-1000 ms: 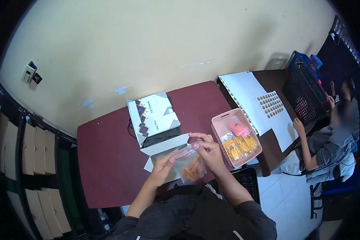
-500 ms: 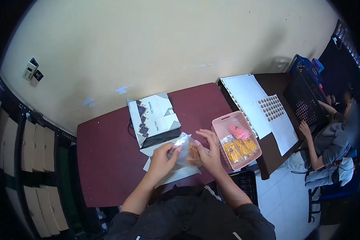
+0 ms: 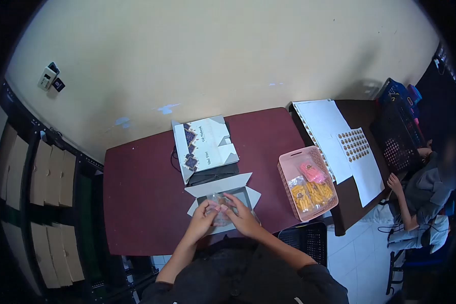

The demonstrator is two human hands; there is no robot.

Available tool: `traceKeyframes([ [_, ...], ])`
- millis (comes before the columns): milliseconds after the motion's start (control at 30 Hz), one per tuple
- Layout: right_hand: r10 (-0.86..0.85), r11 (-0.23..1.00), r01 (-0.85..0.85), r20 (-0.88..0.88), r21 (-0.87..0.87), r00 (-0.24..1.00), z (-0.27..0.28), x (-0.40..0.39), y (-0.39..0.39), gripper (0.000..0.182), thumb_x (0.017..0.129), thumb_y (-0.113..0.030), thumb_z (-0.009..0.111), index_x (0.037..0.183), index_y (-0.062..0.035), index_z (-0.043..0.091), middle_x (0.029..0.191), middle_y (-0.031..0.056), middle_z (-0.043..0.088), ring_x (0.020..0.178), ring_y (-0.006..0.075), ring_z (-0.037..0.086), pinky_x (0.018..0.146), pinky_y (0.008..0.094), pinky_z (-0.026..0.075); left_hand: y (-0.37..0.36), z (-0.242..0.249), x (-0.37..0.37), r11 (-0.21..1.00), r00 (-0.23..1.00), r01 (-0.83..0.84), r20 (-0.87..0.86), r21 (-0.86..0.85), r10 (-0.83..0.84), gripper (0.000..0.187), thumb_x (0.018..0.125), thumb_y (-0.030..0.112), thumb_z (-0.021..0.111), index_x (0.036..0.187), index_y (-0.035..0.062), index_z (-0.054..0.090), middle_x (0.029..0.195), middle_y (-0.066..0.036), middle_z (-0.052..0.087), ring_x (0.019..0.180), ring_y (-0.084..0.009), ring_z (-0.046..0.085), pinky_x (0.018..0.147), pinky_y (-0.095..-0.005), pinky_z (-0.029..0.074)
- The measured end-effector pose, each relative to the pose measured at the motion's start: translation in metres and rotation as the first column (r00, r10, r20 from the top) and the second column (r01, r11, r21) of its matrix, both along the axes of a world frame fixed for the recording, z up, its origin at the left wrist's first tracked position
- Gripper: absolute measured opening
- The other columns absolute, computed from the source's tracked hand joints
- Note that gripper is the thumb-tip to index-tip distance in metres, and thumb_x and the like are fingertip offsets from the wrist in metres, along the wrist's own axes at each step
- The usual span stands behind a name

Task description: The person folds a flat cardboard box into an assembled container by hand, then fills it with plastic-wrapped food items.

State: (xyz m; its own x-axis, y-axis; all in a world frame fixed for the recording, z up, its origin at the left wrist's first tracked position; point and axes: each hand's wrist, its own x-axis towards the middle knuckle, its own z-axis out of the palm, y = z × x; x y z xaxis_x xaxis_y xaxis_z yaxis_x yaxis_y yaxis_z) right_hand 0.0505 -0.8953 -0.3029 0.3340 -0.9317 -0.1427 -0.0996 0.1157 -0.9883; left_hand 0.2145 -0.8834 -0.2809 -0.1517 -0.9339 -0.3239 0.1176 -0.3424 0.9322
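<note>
A: What words can you see?
B: The white cardboard box with blue patterns seems to say "Idul Fitri" and "Mubarak", sideways. The white sheet of small round stickers is too tiny to read.
A: What else is there?
B: A pink plastic basket on the dark red table has yellow snack bags and a bright pink pack. Another person is off to the right.
A: And the see-through plastic bag?
B: It's over the open white box with a grey inside. It's shiny and crinkly. The left hand and right hand pinch it with thumbs and fingers, and cover some of it.
</note>
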Motion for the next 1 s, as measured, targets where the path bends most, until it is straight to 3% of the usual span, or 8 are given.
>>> traceKeyframes([
  [233,0.05,0.995,-0.065,-0.176,-0.082,0.983,-0.066,0.018,-0.026,0.051,0.088,-0.027,0.059,0.126,0.0018,0.042,0.118,0.0198,0.054,0.111,0.0248,0.053,0.091,0.033,0.043,-0.014,-0.101,0.012,1.0,0.995,0.005,0.097,-0.029,-0.002,0.019,0.091,0.013,0.049,0.106,0.0044,0.055,0.086,-0.008,0.063,0.077,-0.015,0.061,0.066,-0.0297,0.049],
  [300,0.14,0.989,-0.146,-0.25,-0.003,0.958,-0.103,0.021,-0.033,0.051,0.088,-0.03,0.059,0.124,0.002,0.044,0.115,0.0201,0.057,0.105,0.0262,0.057,0.089,0.0333,0.044,-0.015,-0.119,0.018,0.989,0.832,0.118,0.553,-0.093,-0.047,0.02,0.088,0.014,0.05,0.101,0.0008,0.057,0.08,-0.014,0.064,0.072,-0.021,0.062,0.065,-0.0341,0.049],
  [467,0.172,0.981,-0.194,-0.516,0.011,0.839,-0.066,0.02,-0.047,0.037,0.083,-0.033,0.06,0.094,0.0017,0.065,0.074,0.0259,0.06,0.074,0.036,0.062,0.068,0.0398,0.047,-0.002,-0.057,0.004,0.992,0.752,0.011,0.655,-0.125,0.074,0.031,0.084,0.014,0.054,0.113,0.0049,0.054,0.099,-0.023,0.062,0.091,-0.0368,0.061,0.077,-0.0399,0.048],
  [567,0.135,0.974,-0.219,-0.621,-0.061,0.772,-0.067,0.023,-0.05,0.032,0.084,-0.031,0.059,0.098,-0.0026,0.065,0.09,0.0248,0.062,0.08,0.0407,0.06,0.073,0.0466,0.048,0.007,-0.029,0.005,0.939,0.627,0.053,0.744,-0.339,0.233,0.041,0.081,0.015,0.058,0.12,0.0071,0.05,0.113,-0.022,0.056,0.105,-0.0375,0.054,0.088,-0.0406,0.044],
  [633,-0.05,0.957,-0.158,-0.674,-0.244,0.737,-0.07,0.03,-0.047,0.035,0.082,-0.032,0.061,0.09,0.0019,0.064,0.088,0.0242,0.062,0.081,0.0419,0.061,0.073,0.0472,0.048,0.008,-0.012,0.012,0.903,0.236,0.192,0.911,-0.384,0.338,0.042,0.081,0.018,0.06,0.119,0.0045,0.049,0.117,-0.02,0.053,0.115,-0.0371,0.046,0.097,-0.0401,0.037],
  [700,-0.014,0.989,-0.086,-0.659,-0.118,0.752,-0.067,0.035,-0.05,0.038,0.08,-0.031,0.062,0.093,0.0042,0.063,0.078,0.0197,0.06,0.075,0.0387,0.06,0.066,0.0446,0.047,0.005,-0.022,0.026,0.916,0.251,0.092,0.899,-0.39,0.358,0.044,0.08,0.022,0.061,0.119,0.0044,0.049,0.116,-0.017,0.051,0.118,-0.0389,0.043,0.1,-0.0415,0.034],
  [800,0.12,0.978,-0.201,-0.649,-0.051,0.751,-0.088,0.049,-0.056,0.041,0.08,-0.033,0.061,0.087,0.0077,0.062,0.077,0.0255,0.061,0.075,0.0423,0.06,0.069,0.0475,0.048,-0.003,-0.095,0.055,0.957,0.739,-0.223,0.608,-0.186,0.29,0.044,0.085,0.031,0.059,0.117,0.0016,0.051,0.112,-0.022,0.058,0.105,-0.0366,0.055,0.09,-0.0389,0.042],
  [1000,0.237,0.95,-0.311,-0.572,-0.035,0.785,-0.129,0.07,-0.048,0.031,0.086,-0.026,0.054,0.092,0.0037,0.06,0.077,0.0217,0.063,0.062,0.028,0.064,0.059,0.0373,0.052,0.008,-0.103,0.045,0.974,0.815,-0.16,0.536,-0.159,0.222,0.038,0.088,0.027,0.054,0.109,-0.0032,0.056,0.1,-0.023,0.063,0.095,-0.0342,0.061,0.082,-0.0377,0.045],
])
